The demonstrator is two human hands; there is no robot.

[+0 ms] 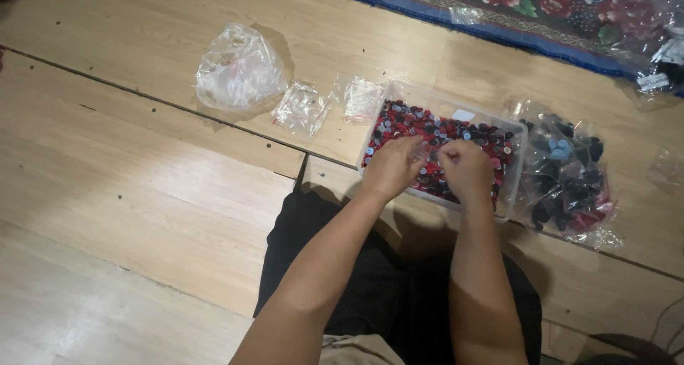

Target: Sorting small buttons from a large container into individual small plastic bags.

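Observation:
A clear plastic tub (514, 167) on the wooden floor is full of small red, black and blue round parts (442, 128). Both my hands hover over its near half, close together. My left hand (392, 167) and my right hand (466, 169) pinch a small clear plastic bag (424, 151) between their fingertips. What the little bag holds is too small to tell.
A crumpled clear bag (239, 71) and two small clear bags (303, 108) (362, 98) lie left of the tub. A clear bag of dark parts (566, 180) lies on its right. A floral rug (541, 8) runs along the far edge. My black-clad lap (342, 265) is below.

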